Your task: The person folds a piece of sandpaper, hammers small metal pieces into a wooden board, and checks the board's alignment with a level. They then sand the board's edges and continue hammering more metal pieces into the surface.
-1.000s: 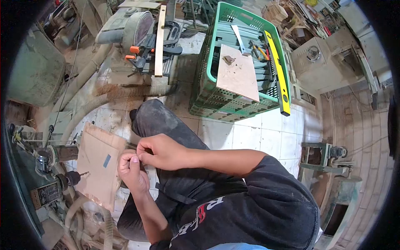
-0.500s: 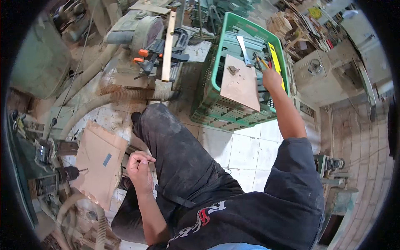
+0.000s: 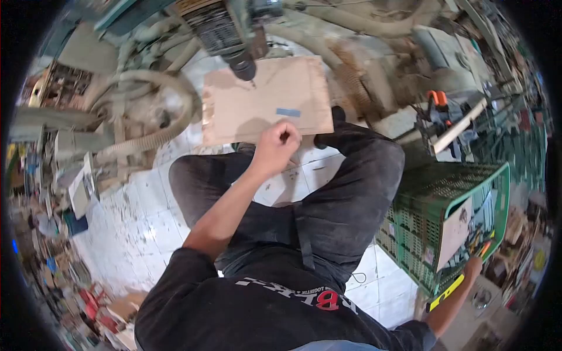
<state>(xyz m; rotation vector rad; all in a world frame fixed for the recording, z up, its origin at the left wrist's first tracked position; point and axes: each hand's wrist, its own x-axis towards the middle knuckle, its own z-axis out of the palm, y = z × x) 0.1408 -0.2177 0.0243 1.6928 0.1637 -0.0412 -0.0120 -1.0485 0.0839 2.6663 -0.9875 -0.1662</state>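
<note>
My left hand (image 3: 277, 147) is closed above my lap, at the near edge of a light brown board (image 3: 252, 111). What its curled fingers hold, if anything, is hidden. On that board lies a small blue-grey strip (image 3: 288, 112), and a drill chuck with a thin bit (image 3: 243, 67) hangs over its far side. Off to the right, my right hand (image 3: 473, 267) reaches to the rim of a green plastic crate (image 3: 413, 234). An orange pencil (image 3: 485, 248) shows at its closed fingertips. Beside it lie a yellow spirit level (image 3: 446, 292) and a thin wooden panel (image 3: 455, 234).
Orange-tipped clamps (image 3: 437, 98) and a pale wooden strip (image 3: 459, 126) sit beyond the crate. A ribbed hose (image 3: 146, 137) curves across the left. Machinery and stacked material surround the white tiled floor (image 3: 134, 234).
My view has swung left, bringing the board and drill to the front centre and the crate to the right edge. My left hand is now by the board's edge; my right hand stays at the crate.
</note>
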